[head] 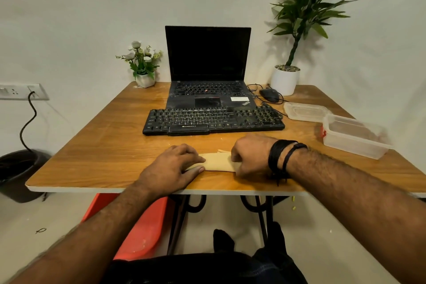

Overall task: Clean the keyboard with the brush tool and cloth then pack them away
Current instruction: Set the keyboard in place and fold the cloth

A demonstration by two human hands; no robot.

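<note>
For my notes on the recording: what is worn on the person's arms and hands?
Both forearms are bare, without sleeves or gloves. The right wrist carries black bands: a wide wrap of cords and a thinner one beside it, with loose ends hanging. The left hand and wrist wear nothing. No rings are visible.

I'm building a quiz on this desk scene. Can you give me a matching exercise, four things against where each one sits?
Things:
1. cloth
2. mouse
3. container lid
4. flower pot

Places:
A. back left corner of the table
B. right of the laptop, beside the white planter
C. near front edge, under both hands
D. right side, just behind the clear container

Pairs: 1-C, 2-B, 3-D, 4-A
</note>
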